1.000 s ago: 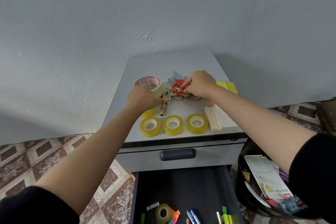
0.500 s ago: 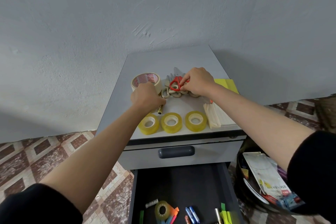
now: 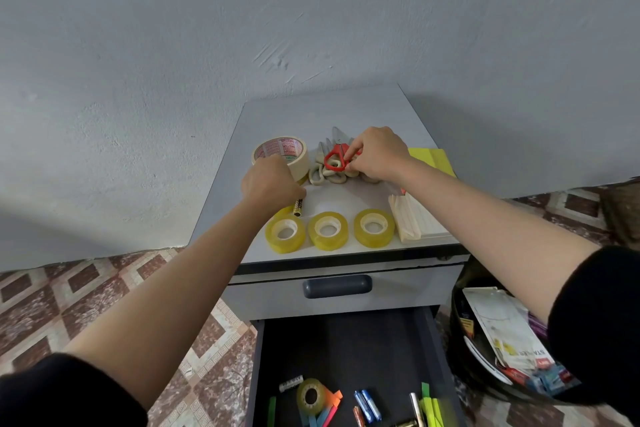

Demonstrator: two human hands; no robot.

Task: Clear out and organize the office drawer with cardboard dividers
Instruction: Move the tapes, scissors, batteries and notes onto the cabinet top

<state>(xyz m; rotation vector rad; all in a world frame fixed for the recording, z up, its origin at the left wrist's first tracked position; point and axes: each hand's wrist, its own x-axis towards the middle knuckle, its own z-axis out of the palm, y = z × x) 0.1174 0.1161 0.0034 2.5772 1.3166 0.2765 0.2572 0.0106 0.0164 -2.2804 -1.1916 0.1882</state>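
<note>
Nearest, the open drawer (image 3: 346, 340) is mostly bare. Only a tape roll (image 3: 310, 395), a few pens (image 3: 367, 404) and green highlighters (image 3: 429, 406) lie at its near end, so the clearing-out looks well along but unfinished. To its right a dark bin (image 3: 457, 305) holds papers and packaging, probably the discards. Beyond the shut upper drawer, the surface (image 3: 322, 114) of the cabinet serves as a sorting area. Three yellow tape rolls (image 3: 328, 230) lie flat in a row along its near edge, with a pale stack of flat sheets (image 3: 412, 218) just right of them. Like is laid with like, presumably so each group can go back into its own compartment. Behind the leftmost roll, the left hand (image 3: 270, 182) has its back to the camera and its fingers curled under. The end of a gold marker (image 3: 298, 207) pokes out below, so its grip appears closed round the marker, though the fingertips are hidden. Farther back, the right hand (image 3: 377, 152) pinches one red loop of the red scissors (image 3: 335, 159), which lie on top of several cream-handled scissors (image 3: 320, 175). It seems to be adding or straightening them in that pile. A masking tape roll (image 3: 282, 153) sits left of the scissors, touching or just behind the left hand, and yellow sticky notes (image 3: 431, 158) lie at the far right.
</note>
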